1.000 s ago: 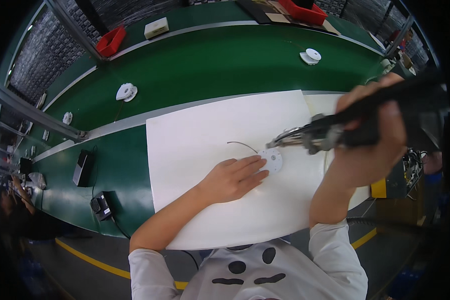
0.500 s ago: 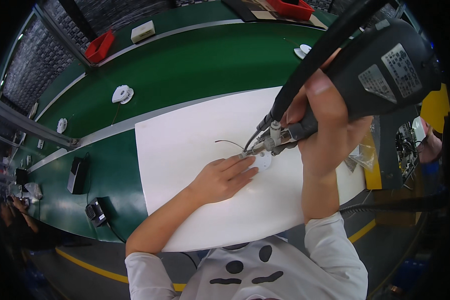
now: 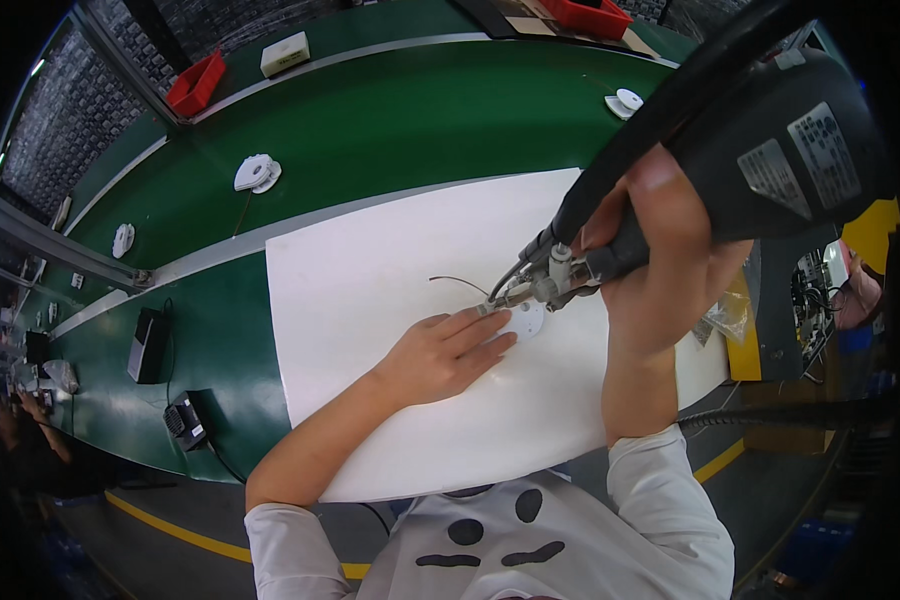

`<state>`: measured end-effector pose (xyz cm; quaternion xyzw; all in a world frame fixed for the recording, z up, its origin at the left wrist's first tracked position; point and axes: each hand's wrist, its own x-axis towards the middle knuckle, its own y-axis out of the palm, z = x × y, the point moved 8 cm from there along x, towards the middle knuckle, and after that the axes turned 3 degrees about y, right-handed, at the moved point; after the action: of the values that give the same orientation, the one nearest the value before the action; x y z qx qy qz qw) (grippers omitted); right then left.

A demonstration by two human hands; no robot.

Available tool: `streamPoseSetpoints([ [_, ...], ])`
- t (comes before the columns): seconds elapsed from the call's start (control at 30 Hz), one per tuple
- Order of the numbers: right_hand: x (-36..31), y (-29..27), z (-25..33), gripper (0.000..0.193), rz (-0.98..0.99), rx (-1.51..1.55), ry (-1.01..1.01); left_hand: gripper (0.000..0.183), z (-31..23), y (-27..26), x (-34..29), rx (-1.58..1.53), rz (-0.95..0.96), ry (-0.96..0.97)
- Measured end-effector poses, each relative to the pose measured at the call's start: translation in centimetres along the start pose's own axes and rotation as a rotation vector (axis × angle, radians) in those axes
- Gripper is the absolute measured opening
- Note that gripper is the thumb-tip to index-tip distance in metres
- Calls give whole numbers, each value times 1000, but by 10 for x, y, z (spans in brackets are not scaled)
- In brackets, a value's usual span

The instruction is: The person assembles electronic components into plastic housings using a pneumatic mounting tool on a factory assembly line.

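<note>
Closed around the black handheld tool [image 3: 815, 130], my right hand [image 3: 675, 250] holds its metal tip [image 3: 511, 297] at the far-left edge of the white disc [image 3: 531, 322]; my left hand [image 3: 435, 358] lies over the disc's left side, fingertips against it (whether my thumb pinches from beneath, I cannot tell); the disc sits near the middle of the white sheet [image 3: 390, 440], and a thin wire [image 3: 454, 279] runs from beside the tip toward the left, its outer end lying loose; as I judge it, the work on this disc is partway through, with the disc in place and steadied, the wire at its edge and the tool in position; what seems left is the join at the wire's near end, though tool and fingers hide whether it is fastened; farther off on the green belt [image 3: 400, 120] lie similar white pieces, one far left [image 3: 257, 173] and one far right [image 3: 624, 103]; I cannot tell whether those are finished or waiting.
</note>
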<state>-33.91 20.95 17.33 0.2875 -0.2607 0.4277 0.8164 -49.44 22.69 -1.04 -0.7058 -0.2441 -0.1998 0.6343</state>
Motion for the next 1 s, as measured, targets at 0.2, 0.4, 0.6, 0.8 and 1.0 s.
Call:
streamPoseSetpoints([
  [0.2, -4, -1, 1, 28, 31, -28, -78, 26, -1, -3, 3, 4, -55, 34],
  [0.4, -2, -8, -17, 57, 46, -74, -46, 26, -1, -2, 3, 25, -55, 32],
  [0.6, 8, -3, -16, 100, 159, 316, 133, 31, -2, 1, 3, 13, -50, 40],
  [0.8, 9, 16, -16, 96, 196, 605, -4, 33, 0, 6, -1, 46, -47, 49],
  [1.0, -4, 6, -10, 44, 56, -23, 15, 33, 3, 5, -2, 42, -53, 50],
])
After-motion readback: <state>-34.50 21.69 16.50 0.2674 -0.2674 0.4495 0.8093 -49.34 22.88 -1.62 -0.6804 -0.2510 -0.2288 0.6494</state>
